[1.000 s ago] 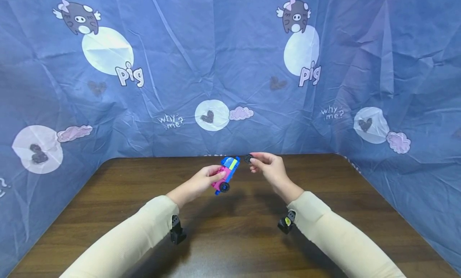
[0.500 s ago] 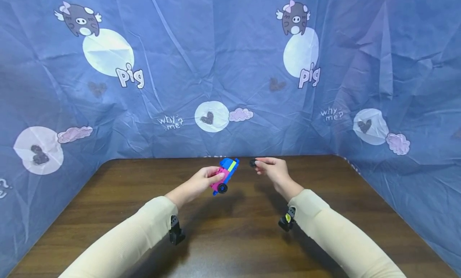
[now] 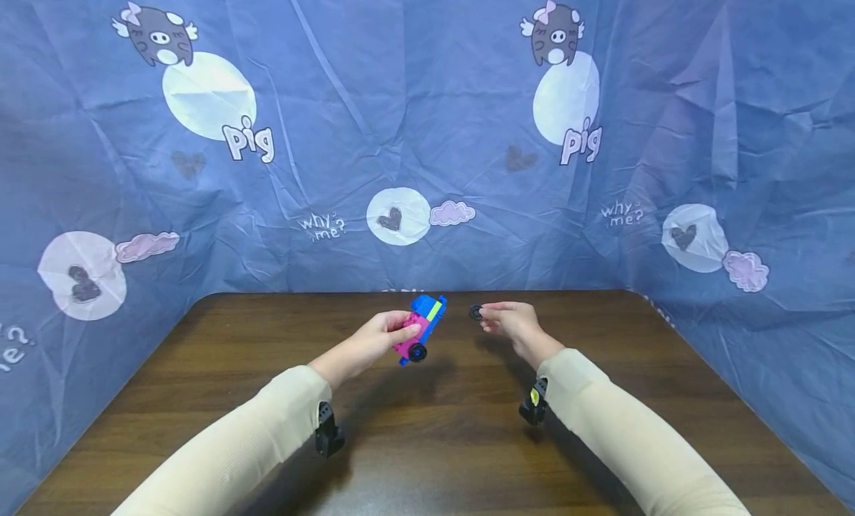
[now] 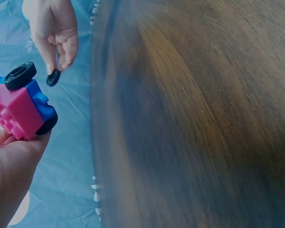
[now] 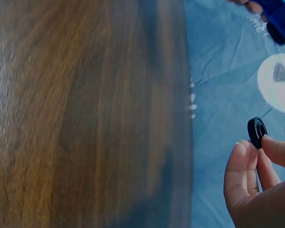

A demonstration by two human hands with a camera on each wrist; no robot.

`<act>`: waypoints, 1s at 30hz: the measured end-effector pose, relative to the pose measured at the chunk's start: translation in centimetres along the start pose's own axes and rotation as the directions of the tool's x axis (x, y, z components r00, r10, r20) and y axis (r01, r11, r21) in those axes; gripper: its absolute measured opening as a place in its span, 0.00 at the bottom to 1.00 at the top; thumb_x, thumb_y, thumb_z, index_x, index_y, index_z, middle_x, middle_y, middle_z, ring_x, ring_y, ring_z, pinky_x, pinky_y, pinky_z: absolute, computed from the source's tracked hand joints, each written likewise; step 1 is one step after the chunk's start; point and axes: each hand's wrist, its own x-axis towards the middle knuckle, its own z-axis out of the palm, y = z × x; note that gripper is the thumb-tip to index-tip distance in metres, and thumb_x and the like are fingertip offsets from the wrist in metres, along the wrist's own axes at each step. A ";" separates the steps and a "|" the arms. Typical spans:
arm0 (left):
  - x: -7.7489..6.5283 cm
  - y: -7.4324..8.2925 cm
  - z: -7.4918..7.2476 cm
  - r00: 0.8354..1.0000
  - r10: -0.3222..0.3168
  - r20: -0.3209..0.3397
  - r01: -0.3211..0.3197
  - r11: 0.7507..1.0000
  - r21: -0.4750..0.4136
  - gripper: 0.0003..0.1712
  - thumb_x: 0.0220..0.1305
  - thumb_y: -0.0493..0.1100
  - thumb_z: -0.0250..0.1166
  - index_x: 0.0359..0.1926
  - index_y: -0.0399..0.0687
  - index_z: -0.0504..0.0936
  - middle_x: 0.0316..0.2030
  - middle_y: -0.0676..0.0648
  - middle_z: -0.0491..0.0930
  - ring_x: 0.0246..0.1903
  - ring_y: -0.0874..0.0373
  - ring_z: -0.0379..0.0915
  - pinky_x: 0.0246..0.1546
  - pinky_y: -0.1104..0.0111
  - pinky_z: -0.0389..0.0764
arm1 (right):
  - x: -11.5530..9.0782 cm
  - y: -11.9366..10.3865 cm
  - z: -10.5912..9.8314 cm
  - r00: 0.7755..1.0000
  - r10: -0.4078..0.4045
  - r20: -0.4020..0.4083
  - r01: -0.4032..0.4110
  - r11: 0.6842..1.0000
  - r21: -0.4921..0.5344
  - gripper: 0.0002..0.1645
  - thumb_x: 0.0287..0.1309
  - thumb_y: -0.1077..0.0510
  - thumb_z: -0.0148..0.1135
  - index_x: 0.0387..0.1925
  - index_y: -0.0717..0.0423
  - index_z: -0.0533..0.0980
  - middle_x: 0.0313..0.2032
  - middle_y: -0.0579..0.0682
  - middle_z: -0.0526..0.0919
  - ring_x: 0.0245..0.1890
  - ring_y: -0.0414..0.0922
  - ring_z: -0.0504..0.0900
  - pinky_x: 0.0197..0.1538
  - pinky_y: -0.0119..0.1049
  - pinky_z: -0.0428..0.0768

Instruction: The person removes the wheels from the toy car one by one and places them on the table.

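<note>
Behind: cloth | table hides possible lettering | left hand across toy car

Toy car in left hand, over table. Right of toy car, apart: loose wheel in right hand. Behind toy car: curtain.
</note>
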 end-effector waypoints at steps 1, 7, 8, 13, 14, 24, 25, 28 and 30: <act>0.0 -0.1 0.0 1.000 0.004 -0.003 -0.004 1.000 -0.001 0.21 0.72 0.40 0.55 0.54 0.24 0.72 0.33 0.49 0.80 0.31 0.65 0.77 0.38 0.72 0.78 | 0.2 0.1 0.0 1.000 0.013 -0.003 -0.013 1.000 -0.003 0.16 0.58 0.72 0.61 0.47 0.77 0.75 0.21 0.47 0.82 0.18 0.36 0.80 0.28 0.26 0.81; 0.0 -0.2 0.0 0.999 0.014 -0.045 -0.014 1.000 -0.001 0.22 0.69 0.39 0.58 0.55 0.25 0.72 0.35 0.48 0.81 0.32 0.64 0.77 0.39 0.72 0.79 | 0.8 1.0 -0.1 0.996 0.074 -0.039 -0.075 0.997 -0.026 0.13 0.56 0.74 0.61 0.44 0.76 0.77 0.22 0.46 0.82 0.19 0.36 0.79 0.29 0.26 0.81; 0.0 -0.2 0.0 0.999 0.012 -0.052 -0.012 1.000 0.001 0.22 0.69 0.39 0.59 0.56 0.26 0.72 0.35 0.48 0.81 0.33 0.64 0.78 0.39 0.71 0.79 | 0.9 1.1 -0.1 0.996 0.080 -0.043 -0.081 0.996 -0.029 0.13 0.56 0.74 0.61 0.44 0.76 0.77 0.22 0.47 0.83 0.19 0.36 0.80 0.29 0.27 0.82; 0.0 0.0 0.1 0.998 0.011 -0.065 -0.010 1.000 0.020 0.23 0.68 0.40 0.60 0.58 0.28 0.72 0.40 0.42 0.81 0.35 0.63 0.77 0.40 0.71 0.79 | 1.3 1.7 -0.1 0.993 0.099 -0.065 -0.104 0.991 -0.085 0.13 0.54 0.75 0.60 0.43 0.77 0.78 0.19 0.48 0.81 0.17 0.37 0.78 0.26 0.27 0.81; 0.0 0.0 0.1 0.998 0.013 -0.067 -0.011 1.000 0.025 0.23 0.68 0.40 0.60 0.58 0.28 0.72 0.41 0.41 0.81 0.35 0.63 0.77 0.40 0.71 0.79 | 1.4 1.8 -0.1 0.991 0.107 -0.075 -0.114 0.988 -0.103 0.13 0.53 0.75 0.60 0.42 0.77 0.78 0.18 0.48 0.81 0.16 0.36 0.77 0.25 0.27 0.80; -0.1 -0.3 0.1 0.997 0.006 -0.079 -0.003 0.999 0.035 0.24 0.68 0.42 0.60 0.58 0.29 0.72 0.42 0.40 0.81 0.35 0.63 0.77 0.39 0.71 0.79 | 2.6 2.9 -0.4 0.963 0.196 -0.183 -0.232 0.952 -0.198 0.14 0.49 0.76 0.62 0.40 0.76 0.75 0.15 0.49 0.77 0.13 0.37 0.76 0.22 0.27 0.79; -0.1 -0.4 0.1 0.997 0.010 -0.076 -0.007 0.999 0.037 0.24 0.68 0.42 0.60 0.58 0.28 0.72 0.42 0.40 0.81 0.35 0.63 0.77 0.39 0.71 0.79 | 2.6 2.9 -0.4 0.962 0.199 -0.189 -0.236 0.951 -0.199 0.17 0.48 0.77 0.62 0.42 0.77 0.73 0.16 0.50 0.76 0.12 0.37 0.76 0.23 0.27 0.80; 0.0 -0.5 0.1 0.997 0.010 -0.076 -0.008 0.999 0.035 0.23 0.68 0.41 0.60 0.58 0.28 0.72 0.42 0.40 0.81 0.35 0.64 0.76 0.39 0.72 0.78 | 2.8 2.7 -0.4 0.955 0.207 -0.211 -0.252 0.944 -0.212 0.24 0.47 0.77 0.62 0.49 0.78 0.68 0.18 0.52 0.75 0.11 0.37 0.77 0.24 0.28 0.81; -0.1 -0.5 0.1 0.997 0.015 -0.072 -0.012 0.999 0.036 0.23 0.68 0.41 0.60 0.57 0.28 0.72 0.42 0.39 0.81 0.35 0.64 0.77 0.39 0.72 0.78 | 2.9 2.7 -0.4 0.953 0.213 -0.217 -0.261 0.939 -0.224 0.28 0.47 0.77 0.63 0.52 0.78 0.66 0.20 0.53 0.75 0.11 0.38 0.77 0.24 0.28 0.81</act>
